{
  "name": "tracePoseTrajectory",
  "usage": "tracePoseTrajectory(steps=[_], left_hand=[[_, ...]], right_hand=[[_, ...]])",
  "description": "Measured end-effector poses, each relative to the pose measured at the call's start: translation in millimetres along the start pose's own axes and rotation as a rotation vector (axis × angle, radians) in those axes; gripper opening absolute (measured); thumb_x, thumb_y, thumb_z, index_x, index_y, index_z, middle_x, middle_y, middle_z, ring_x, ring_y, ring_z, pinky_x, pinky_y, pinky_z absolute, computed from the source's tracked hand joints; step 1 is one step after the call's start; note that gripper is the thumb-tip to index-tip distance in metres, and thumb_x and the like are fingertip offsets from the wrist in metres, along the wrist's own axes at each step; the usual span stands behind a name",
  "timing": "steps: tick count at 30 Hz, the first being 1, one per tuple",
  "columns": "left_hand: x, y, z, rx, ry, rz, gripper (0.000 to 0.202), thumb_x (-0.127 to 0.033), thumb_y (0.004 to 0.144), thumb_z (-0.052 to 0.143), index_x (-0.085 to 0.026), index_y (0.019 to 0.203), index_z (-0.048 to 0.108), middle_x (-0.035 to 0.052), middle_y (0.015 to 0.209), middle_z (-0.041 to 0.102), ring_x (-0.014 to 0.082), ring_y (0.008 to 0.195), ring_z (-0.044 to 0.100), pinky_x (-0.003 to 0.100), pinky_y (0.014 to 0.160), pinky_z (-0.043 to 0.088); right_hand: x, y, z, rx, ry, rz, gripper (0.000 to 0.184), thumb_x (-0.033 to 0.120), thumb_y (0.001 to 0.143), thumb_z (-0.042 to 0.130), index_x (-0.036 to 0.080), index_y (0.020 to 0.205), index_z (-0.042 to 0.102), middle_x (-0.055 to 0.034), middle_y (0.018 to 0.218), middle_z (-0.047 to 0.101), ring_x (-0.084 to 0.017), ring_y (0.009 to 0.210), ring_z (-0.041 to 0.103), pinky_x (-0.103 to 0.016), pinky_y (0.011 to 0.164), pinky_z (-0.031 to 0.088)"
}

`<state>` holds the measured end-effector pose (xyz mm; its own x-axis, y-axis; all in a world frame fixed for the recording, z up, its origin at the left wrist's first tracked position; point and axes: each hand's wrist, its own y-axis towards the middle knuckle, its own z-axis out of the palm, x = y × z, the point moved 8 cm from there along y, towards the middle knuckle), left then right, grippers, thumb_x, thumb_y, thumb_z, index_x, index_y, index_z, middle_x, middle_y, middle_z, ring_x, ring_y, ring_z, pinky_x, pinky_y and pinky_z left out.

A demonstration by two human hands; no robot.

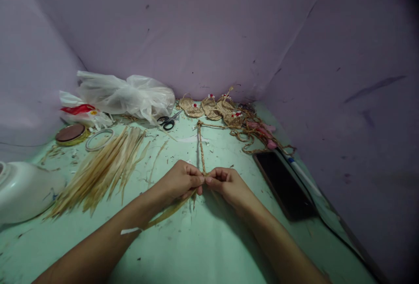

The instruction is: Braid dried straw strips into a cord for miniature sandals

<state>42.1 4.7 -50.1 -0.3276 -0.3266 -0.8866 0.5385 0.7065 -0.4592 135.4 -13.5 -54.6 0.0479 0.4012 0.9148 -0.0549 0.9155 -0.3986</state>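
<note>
A thin braided straw cord [201, 149] runs from a knot at the back of the green table toward me. My left hand [183, 180] pinches its near end between thumb and fingers. Right beside it, my right hand [225, 183] is closed on the same end, the two thumbs almost touching. Loose flat straw strands [172, 212] trail from under my left hand toward the wrist. Past the knot, the cord bends right toward a heap of braided cord [250, 137]. The exact strands inside my fingers are hidden.
Dry straw strips [101, 166] lie left, near a tape roll [100, 140], a round tin [72, 133] and a white container [29, 192]. Scissors [167, 122], a plastic bag [131, 94] and woven pieces with red beads [193, 107] line the back. A phone [283, 183] lies right.
</note>
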Motion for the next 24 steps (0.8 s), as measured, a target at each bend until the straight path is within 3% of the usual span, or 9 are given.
tracePoseTrajectory(steps=[2,5,12,15,21,24], left_hand=[[-1,-4,2.1,0.093,0.045,-0.043,0.026,-0.031,0.068,0.048,-0.011,0.059,0.060,-0.0047,0.027,0.034,0.0038,0.025,0.022,0.019,0.033,0.012],[-4,-9,-2.3,0.116,0.120,-0.092,0.027,-0.032,0.068,0.048,-0.009,0.064,0.063,-0.0032,0.029,0.038,0.0046,0.025,0.025,0.019,0.032,0.012],[-4,-2,-16.5,-0.018,0.168,-0.025,0.017,-0.025,0.058,0.057,-0.010,0.065,0.061,-0.0053,0.040,0.041,0.0041,0.035,0.031,0.018,0.037,0.022],[-3,1,-16.4,-0.042,0.176,0.031,0.015,-0.024,0.055,0.058,-0.010,0.062,0.060,-0.0040,0.046,0.045,0.0041,0.041,0.033,0.018,0.041,0.024],[-2,0,-15.3,-0.065,0.195,-0.018,0.019,-0.030,0.056,0.057,-0.011,0.056,0.056,-0.0053,0.041,0.038,0.0045,0.039,0.028,0.020,0.040,0.020],[-3,1,-18.3,-0.130,0.247,0.006,0.021,-0.032,0.057,0.058,-0.012,0.058,0.056,-0.0048,0.043,0.041,0.0052,0.041,0.030,0.019,0.041,0.021]], right_hand=[[-1,-1,1,0.024,0.018,0.024,0.016,0.022,0.058,0.063,0.012,0.054,0.052,0.0028,0.046,0.049,-0.003,0.039,0.032,-0.019,0.041,0.019],[-1,-1,3,0.067,0.045,0.048,0.015,0.022,0.059,0.062,0.011,0.054,0.053,0.0030,0.044,0.049,-0.003,0.038,0.031,-0.019,0.040,0.017],[-6,0,2,0.085,0.079,0.099,0.016,0.024,0.061,0.061,0.011,0.053,0.054,0.0077,0.035,0.035,-0.002,0.033,0.021,-0.020,0.037,0.011],[-7,-1,2,0.087,0.095,0.100,0.015,0.023,0.060,0.062,0.011,0.054,0.055,0.0069,0.036,0.038,-0.001,0.033,0.022,-0.019,0.037,0.012],[-6,2,4,0.134,0.101,0.054,0.015,0.023,0.057,0.065,0.010,0.061,0.059,0.0032,0.046,0.049,-0.001,0.036,0.028,-0.018,0.036,0.013],[-8,3,4,0.094,0.087,0.053,0.016,0.023,0.056,0.067,0.011,0.064,0.061,0.0033,0.046,0.050,-0.002,0.037,0.034,-0.017,0.036,0.018]])
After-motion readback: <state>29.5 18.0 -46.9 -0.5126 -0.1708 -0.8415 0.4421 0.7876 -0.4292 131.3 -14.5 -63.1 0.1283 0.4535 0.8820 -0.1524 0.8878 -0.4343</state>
